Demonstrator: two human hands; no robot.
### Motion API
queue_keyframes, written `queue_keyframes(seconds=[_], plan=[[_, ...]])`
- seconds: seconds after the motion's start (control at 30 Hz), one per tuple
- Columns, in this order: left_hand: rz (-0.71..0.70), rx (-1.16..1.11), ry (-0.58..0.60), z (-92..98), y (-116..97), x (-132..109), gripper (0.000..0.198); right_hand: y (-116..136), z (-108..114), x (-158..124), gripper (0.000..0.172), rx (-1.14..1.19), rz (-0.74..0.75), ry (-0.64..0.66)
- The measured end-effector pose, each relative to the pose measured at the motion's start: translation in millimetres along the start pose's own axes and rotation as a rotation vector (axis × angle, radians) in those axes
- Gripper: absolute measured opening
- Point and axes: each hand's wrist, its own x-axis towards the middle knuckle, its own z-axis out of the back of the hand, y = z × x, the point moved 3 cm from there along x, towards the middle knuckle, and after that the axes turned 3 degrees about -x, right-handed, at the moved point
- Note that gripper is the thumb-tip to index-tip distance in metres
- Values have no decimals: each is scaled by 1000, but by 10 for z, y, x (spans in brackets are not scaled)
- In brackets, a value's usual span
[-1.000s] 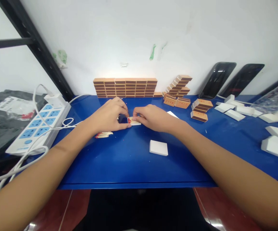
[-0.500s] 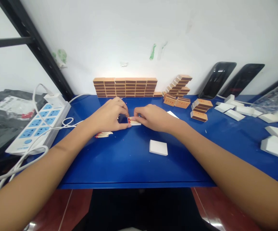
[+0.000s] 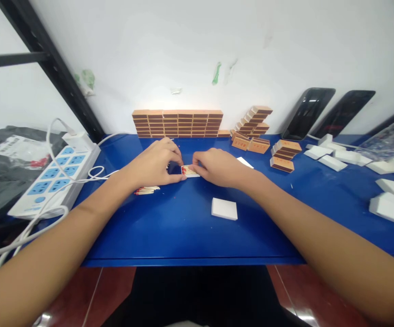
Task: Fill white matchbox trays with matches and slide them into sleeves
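A small white matchbox tray (image 3: 193, 175) with red-tipped matches (image 3: 187, 170) in it lies on the blue table between my hands. My left hand (image 3: 159, 162) has its thumb and index finger closed on the tray's left end. My right hand (image 3: 216, 167) is curled over the right end, its thumb on the matches and its index finger bent at the far side. A loose pile of matches (image 3: 147, 190) lies beneath my left wrist. Nearer the table's front sits another white tray (image 3: 224, 209), and a white piece (image 3: 245, 162) is partly hidden behind my right hand.
Closed matchboxes stand in a stacked wall (image 3: 178, 124) at the back, with looser stacks (image 3: 253, 122) beside it. White trays (image 3: 340, 155) are scattered at right. Two dark phones (image 3: 307, 113) lean on the wall. A white power strip (image 3: 56, 175) and cables occupy the left.
My right hand has shifted very slightly to the right along the tray, showing a bit more of the matches. My left hand stays in place.
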Motion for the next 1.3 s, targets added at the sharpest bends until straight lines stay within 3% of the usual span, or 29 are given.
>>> queue_keyframes(seconds=[0.27,0.63,0.97,1.13,1.3], plan=[[-14,-7,-2,-1,1,-1,29,-4,13,8,19,196,156,-31],[-4,14,-6,-6,15,-3,30,-13,75,-14,21,216,201,-76],[-17,38,-9,2,17,-4,30,0,59,-2,11,203,99,-152],[-8,53,-13,6,76,-5,21,320,71,-121,12,311,195,-274],[3,29,-7,15,94,4,20,807,-100,-223,17,338,426,-142]])
